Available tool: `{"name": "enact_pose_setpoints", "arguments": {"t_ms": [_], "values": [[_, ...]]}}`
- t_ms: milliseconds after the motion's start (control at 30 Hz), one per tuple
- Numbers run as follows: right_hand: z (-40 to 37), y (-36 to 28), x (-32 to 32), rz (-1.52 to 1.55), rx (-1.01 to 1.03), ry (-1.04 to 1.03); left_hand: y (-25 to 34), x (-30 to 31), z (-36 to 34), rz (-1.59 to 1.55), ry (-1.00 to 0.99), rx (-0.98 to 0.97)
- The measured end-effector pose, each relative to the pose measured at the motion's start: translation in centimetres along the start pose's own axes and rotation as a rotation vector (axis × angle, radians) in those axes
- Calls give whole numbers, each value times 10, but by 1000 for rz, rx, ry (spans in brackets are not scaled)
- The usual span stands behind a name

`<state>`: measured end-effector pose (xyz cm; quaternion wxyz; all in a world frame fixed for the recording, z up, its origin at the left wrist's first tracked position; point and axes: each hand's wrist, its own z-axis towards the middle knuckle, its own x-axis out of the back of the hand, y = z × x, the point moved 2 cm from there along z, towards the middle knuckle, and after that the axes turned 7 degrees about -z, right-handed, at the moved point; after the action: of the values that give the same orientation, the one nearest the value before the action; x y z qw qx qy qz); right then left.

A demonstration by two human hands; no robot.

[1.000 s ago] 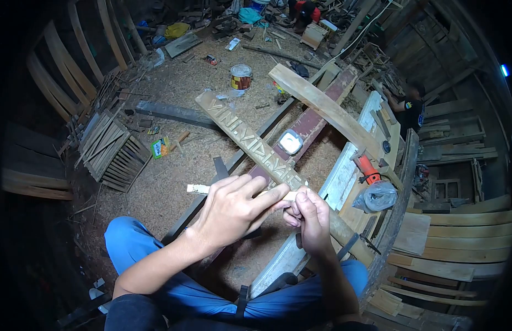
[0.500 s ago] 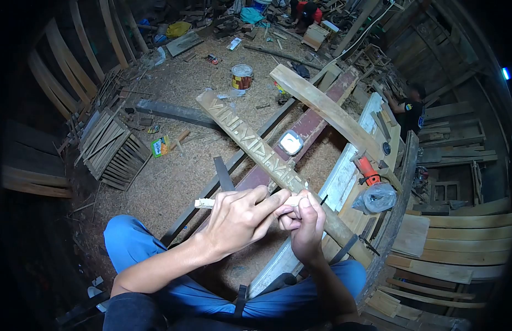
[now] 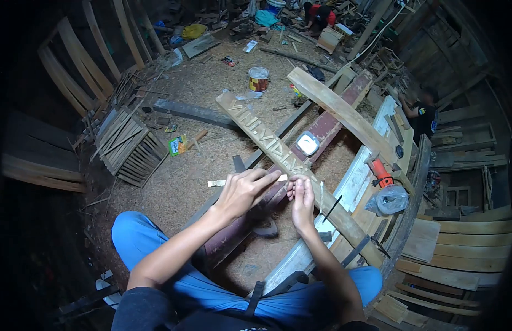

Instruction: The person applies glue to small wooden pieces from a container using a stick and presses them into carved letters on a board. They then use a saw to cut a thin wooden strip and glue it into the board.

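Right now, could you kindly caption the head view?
Left hand and right hand hold a thin strip over a carved plank.

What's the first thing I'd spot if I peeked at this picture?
Probably the long carved plank with zigzag cuts, slanting across the middle over the sawdust floor. Just below it, the left hand and right hand pinch a thin wooden strip. Farther back stands a red paint can.

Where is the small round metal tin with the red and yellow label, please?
The tin stands on the sawdust floor, upper centre of the head view, just beyond the far end of the long carved wooden plank.
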<state>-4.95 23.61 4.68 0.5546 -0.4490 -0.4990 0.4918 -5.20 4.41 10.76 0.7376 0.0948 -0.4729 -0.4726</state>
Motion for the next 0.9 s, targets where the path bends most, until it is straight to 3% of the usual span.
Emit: {"name": "enact_pose_setpoints", "arguments": {"t_ms": [67,167,200,267,300,433,500,600,733,800,833,900], "values": [[1,14,-11,30,-23,18,-16,-6,-13,25,11,46],[-11,44,-30,-363,14,-62,-46,-26,-46,128,-112,267],[-21,52,-38,-361,-76,-126,-64,-40,-62,139,-112,271],[-44,96,-48,-620,3,-275,-99,-63,-98,-9,62,514],[-57,104,-51,-792,74,-357,-107,-67,-110,-36,54,627],[-104,129,-60,-1043,234,-457,-138,-85,-154,-30,-26,774],[-113,140,-63,-1153,400,-370,-144,-90,-171,-64,-27,817],[-123,156,-71,-1272,196,-481,-142,-90,-185,-109,-33,888],[-127,171,-67,-1143,217,-461,-137,-91,-190,-195,-93,888],[-122,174,-58,-1043,36,-334,-138,-94,-192,-171,-67,751],[-119,169,-50,-952,101,-180,-135,-98,-193,-169,-47,729],[-118,162,-33,-882,5,-142,-132,-102,-189,-133,-102,729]]}}
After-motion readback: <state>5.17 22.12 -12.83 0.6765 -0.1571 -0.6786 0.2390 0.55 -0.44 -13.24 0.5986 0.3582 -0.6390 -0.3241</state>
